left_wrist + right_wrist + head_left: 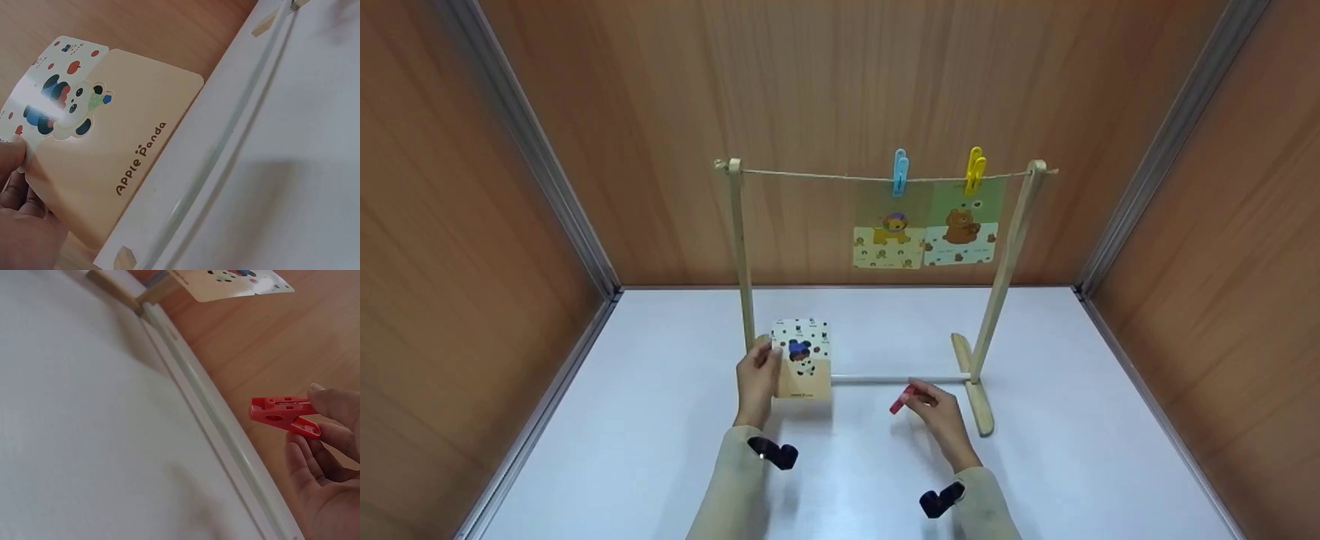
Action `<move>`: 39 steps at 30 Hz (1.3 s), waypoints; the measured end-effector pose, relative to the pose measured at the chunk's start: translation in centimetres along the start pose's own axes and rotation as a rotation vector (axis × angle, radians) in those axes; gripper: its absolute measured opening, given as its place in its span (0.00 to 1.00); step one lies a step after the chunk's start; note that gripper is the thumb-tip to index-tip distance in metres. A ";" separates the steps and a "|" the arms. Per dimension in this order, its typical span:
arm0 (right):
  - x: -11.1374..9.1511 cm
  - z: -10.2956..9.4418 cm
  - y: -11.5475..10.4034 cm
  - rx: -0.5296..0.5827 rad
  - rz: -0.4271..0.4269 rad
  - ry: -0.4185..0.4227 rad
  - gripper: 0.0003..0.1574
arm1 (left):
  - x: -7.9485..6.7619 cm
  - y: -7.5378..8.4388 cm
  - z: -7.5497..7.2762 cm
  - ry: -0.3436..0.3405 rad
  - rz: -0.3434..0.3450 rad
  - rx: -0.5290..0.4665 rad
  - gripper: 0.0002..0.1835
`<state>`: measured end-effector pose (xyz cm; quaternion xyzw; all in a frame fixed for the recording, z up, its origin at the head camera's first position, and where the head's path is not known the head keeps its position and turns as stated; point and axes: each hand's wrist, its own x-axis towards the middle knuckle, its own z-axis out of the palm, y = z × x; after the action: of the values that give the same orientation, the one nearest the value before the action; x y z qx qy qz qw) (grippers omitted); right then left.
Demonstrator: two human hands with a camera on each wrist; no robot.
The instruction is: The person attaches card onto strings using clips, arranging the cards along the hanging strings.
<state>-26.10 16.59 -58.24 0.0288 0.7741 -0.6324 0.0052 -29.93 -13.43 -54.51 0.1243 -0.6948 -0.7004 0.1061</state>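
My left hand (pixel 757 381) pinches a panda card (pixel 802 379) by its left edge, thumb in front. In the left wrist view the card (pixel 135 112) has a white patterned top, a tan lower part and the words "Apple Panda". On the right, my right hand (pixel 941 420) holds a red clothespin (pixel 901 400) between thumb and fingers. The right wrist view shows the thumb on one handle of the clothespin (pixel 284 413) and the fingers under the other. Both hands are in front of a wooden stand (pixel 741 255) with a string (pixel 810 176) across its top.
A blue clothespin (pixel 900 172) and a yellow clothespin (pixel 975 171) hold a lion card (pixel 889 244) and a bear card (pixel 961 232) on the string's right half. The stand's white bottom bar (pixel 885 379) and wooden foot (pixel 981 409) are low, near the hands. Wooden panels surround the white table (pixel 660 360).
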 end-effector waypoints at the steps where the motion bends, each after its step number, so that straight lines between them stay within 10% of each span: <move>1: 0.1 0.1 -0.4 -0.007 0.000 -0.002 0.33 | 0.0 0.4 0.0 0.009 0.009 -0.003 0.17; 39: 2.5 1.8 -13.6 0.017 -0.292 -0.119 0.27 | 0.4 11.0 1.9 0.022 0.212 -0.199 0.15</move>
<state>-29.37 12.21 -45.43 -0.1216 0.7629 -0.6337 -0.0411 -31.21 -11.87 -43.50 0.0465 -0.6302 -0.7491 0.1989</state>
